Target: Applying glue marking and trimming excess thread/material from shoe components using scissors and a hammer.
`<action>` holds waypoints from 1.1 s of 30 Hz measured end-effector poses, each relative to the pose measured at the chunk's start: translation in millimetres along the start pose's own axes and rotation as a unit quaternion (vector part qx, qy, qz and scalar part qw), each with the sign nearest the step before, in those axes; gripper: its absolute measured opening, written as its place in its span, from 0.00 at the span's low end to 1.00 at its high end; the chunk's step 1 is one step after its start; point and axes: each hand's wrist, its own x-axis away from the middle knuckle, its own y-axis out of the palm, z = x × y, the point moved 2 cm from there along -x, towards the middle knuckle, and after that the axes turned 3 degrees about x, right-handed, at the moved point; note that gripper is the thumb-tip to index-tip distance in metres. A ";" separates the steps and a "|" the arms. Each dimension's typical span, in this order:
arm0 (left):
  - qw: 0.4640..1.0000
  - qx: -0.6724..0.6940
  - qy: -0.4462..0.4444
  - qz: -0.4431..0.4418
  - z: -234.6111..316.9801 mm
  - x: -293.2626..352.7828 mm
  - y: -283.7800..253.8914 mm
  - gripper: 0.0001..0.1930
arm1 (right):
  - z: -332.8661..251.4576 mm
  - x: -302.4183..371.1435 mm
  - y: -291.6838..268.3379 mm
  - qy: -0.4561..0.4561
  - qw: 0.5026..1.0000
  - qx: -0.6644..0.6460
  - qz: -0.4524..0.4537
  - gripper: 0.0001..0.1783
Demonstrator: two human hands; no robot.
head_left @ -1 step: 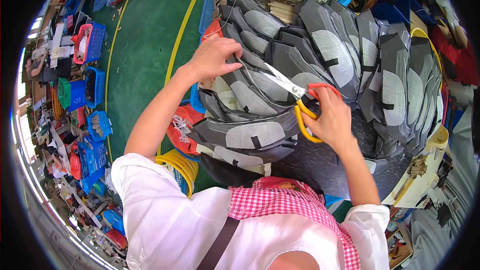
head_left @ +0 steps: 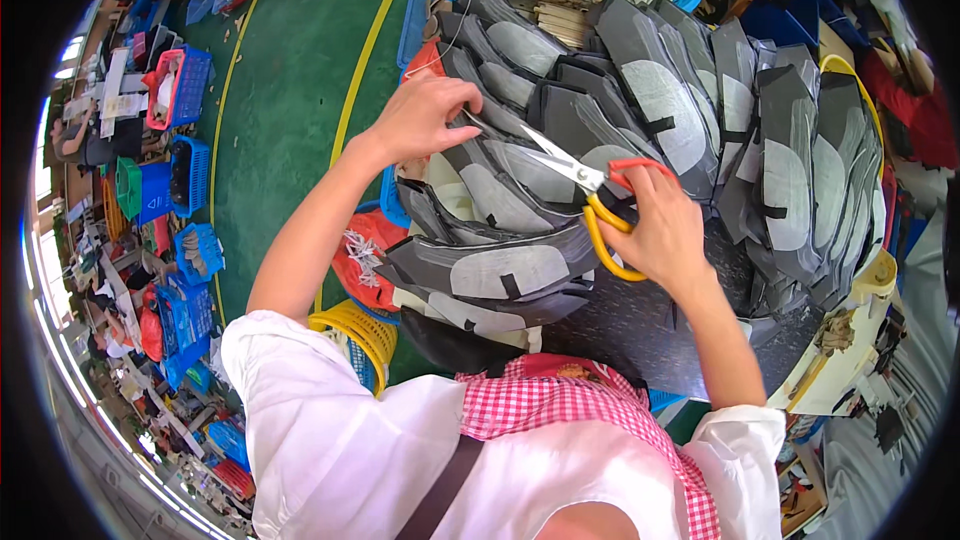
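Over the dark pieces [head_left: 520, 270], scissors [head_left: 590, 190] sit in right-hand fingers [head_left: 640, 202].
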 end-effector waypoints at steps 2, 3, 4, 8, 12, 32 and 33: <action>0.998 0.047 -0.036 0.001 2.7 6.3 -7.0 0.11 | -7.0 -18.1 -2.3 -0.028 0.997 0.058 -0.046 0.24; 0.994 0.093 -0.054 0.000 4.0 8.6 -9.9 0.13 | -12.0 -27.3 -2.6 -0.055 0.994 0.085 -0.044 0.24; 0.988 0.138 -0.073 -0.001 5.2 11.3 -11.3 0.15 | -15.5 -35.9 0.9 -0.055 0.994 0.085 -0.042 0.24; 0.988 0.128 -0.065 0.050 1.2 21.4 -6.6 0.16 | -36.5 -63.8 18.8 -0.123 0.982 0.138 -0.042 0.23; 0.992 0.077 -0.039 0.089 0.1 25.9 0.8 0.18 | -33.2 -68.9 39.8 -0.115 0.972 0.157 -0.135 0.25; 0.891 0.180 -0.253 0.332 -33.5 55.8 -12.2 0.16 | 34.6 136.8 36.1 0.233 0.890 -0.375 0.113 0.15; 0.801 0.376 -0.269 0.380 -68.8 90.1 -4.6 0.17 | 39.8 172.7 41.2 0.277 0.887 -0.352 0.112 0.16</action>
